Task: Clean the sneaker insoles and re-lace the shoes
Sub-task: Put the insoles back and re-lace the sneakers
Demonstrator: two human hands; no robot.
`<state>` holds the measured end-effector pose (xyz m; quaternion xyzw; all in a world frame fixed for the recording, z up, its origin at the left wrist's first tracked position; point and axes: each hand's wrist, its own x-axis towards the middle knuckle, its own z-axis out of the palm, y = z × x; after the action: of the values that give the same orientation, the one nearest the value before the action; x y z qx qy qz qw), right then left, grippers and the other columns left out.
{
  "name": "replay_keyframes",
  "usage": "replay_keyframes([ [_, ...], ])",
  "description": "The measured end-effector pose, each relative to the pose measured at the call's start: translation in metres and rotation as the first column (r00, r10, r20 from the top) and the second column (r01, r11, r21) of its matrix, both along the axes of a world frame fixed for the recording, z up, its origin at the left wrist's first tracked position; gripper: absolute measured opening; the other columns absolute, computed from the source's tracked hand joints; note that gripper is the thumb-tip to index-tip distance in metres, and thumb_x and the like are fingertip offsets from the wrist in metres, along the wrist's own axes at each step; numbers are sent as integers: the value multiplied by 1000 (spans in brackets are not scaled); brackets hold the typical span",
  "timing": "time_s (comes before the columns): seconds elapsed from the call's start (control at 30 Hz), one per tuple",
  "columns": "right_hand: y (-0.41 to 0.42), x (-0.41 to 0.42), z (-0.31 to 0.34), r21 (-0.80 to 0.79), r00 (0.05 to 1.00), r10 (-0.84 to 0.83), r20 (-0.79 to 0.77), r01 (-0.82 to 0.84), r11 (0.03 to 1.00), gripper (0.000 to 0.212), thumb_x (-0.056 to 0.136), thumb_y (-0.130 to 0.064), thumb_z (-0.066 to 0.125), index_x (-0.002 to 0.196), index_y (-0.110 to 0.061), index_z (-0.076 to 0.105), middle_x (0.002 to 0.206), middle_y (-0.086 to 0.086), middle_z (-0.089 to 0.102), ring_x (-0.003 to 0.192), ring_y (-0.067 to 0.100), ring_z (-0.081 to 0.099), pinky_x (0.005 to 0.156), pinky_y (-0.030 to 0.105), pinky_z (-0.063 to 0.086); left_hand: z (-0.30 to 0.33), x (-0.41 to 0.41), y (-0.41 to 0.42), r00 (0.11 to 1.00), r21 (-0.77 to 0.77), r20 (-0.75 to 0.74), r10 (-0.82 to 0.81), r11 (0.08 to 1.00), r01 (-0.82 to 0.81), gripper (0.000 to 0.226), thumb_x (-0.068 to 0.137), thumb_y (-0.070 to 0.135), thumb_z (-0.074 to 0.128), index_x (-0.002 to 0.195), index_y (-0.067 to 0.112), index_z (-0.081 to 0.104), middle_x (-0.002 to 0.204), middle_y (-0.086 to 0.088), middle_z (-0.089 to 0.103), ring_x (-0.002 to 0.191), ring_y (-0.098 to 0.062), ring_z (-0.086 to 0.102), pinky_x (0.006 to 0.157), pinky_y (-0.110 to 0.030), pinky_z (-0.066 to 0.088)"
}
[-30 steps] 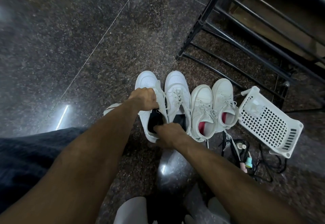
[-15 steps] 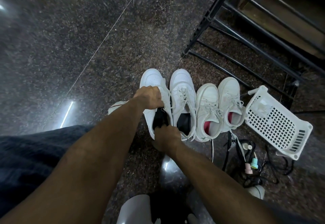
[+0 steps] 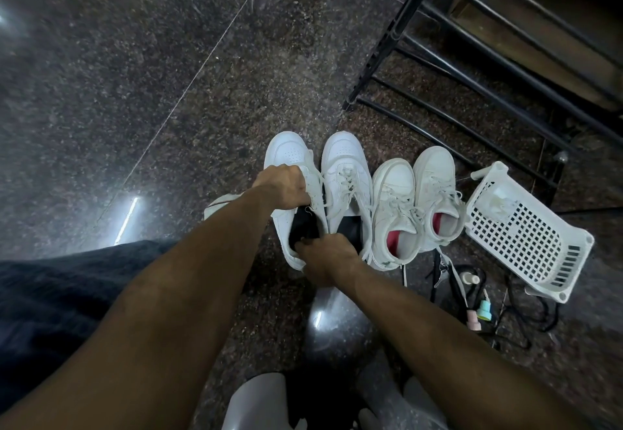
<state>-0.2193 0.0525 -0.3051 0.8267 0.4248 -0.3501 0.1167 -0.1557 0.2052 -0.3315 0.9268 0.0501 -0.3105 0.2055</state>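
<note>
left hand [image 3: 286, 186] grips leftmost sneaker's [image 3: 290, 173] tongue; right hand [image 3: 325, 257] pinches its black insole [image 3: 303, 229].

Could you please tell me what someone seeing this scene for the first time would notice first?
Four white lace-up sneakers stand in a row on the dark speckled stone floor. The left hand grips the tongue and laces of the leftmost white sneaker, while the right hand holds the black insole at its heel opening. To the right, a white perforated plastic basket lies tipped beside a black metal rack.
</note>
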Motion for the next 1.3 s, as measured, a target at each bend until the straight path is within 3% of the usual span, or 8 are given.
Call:
replay_keyframes([
  [0.23, 0, -17, -1, 13, 992, -83, 96, 82, 997, 27, 95, -18, 44, 118, -11, 56, 114, 8, 66, 100, 31, 65, 68, 34, 40, 0, -1, 0, 1000, -6, -4, 27, 1000, -27, 22, 75, 37, 60, 61, 20, 59, 68, 1, 59, 75, -23, 60, 62, -27, 43],
  [0.57, 5, -9, -2, -21, 941, -331, -74, 330, 944, 30, 92, -24, 50, 119, -12, 57, 121, 11, 61, 109, 34, 60, 84, 39, 46, 1, -4, -4, 1000, 36, 21, 20, 999, -20, 20, 77, 37, 60, 76, 20, 70, 80, 0, 66, 78, -22, 61, 62, -28, 42],
  [0.83, -35, -53, -9, 393, 787, -557, -265, 616, 683, 44, 89, -17, 50, 132, -28, 51, 132, -3, 48, 115, 29, 53, 85, 42, 50, 12, -52, -20, 972, -99, 107, 210, 975, -199, 23, 83, 25, 64, 104, 19, 59, 120, -1, 50, 100, -28, 60, 83, -40, 49],
  [1.0, -49, -59, 7, 609, 717, -689, -105, 594, 526, 26, 87, -23, 42, 96, -22, 66, 97, -6, 57, 89, 19, 60, 64, 30, 44, 21, -85, -36, 957, -48, 41, 287, 957, -285, 59, 85, 19, 61, 135, 20, 31, 135, -8, 39, 116, -35, 51, 94, -45, 43],
  [1.07, -59, -54, 9, 637, 712, -699, 66, 509, 579, 26, 85, -24, 44, 95, -21, 67, 94, -4, 57, 90, 20, 59, 66, 32, 48, 21, -95, -41, 941, -29, 71, 330, 944, -329, 69, 85, 17, 58, 144, 20, 22, 138, -10, 42, 116, -37, 52, 93, -45, 45],
  [1.13, -68, -46, 10, 508, 759, -634, 148, 491, 707, 30, 86, -22, 52, 115, -20, 63, 110, -2, 57, 107, 23, 55, 86, 37, 47, 20, -100, -41, 919, -21, 52, 391, 920, -391, 73, 86, 21, 56, 149, 19, 19, 138, -11, 47, 118, -37, 52, 93, -45, 46],
  [1.23, -80, -41, 6, 213, 849, -521, 94, 494, 843, 54, 89, -22, 54, 141, -17, 39, 136, 3, 49, 132, 23, 36, 105, 41, 34, 16, -102, -37, 920, 29, -11, 392, 920, -392, 46, 85, 31, 56, 128, 17, 47, 123, -11, 59, 110, -34, 58, 89, -44, 50],
  [1.3, -82, -40, 2, 176, 870, -477, 129, 453, 874, 59, 88, -16, 56, 143, -15, 35, 137, 4, 50, 133, 23, 34, 104, 42, 34, 12, -100, -33, 922, 52, -45, 385, 922, -383, 34, 85, 36, 54, 113, 17, 54, 114, -10, 63, 102, -32, 61, 85, -44, 52],
])
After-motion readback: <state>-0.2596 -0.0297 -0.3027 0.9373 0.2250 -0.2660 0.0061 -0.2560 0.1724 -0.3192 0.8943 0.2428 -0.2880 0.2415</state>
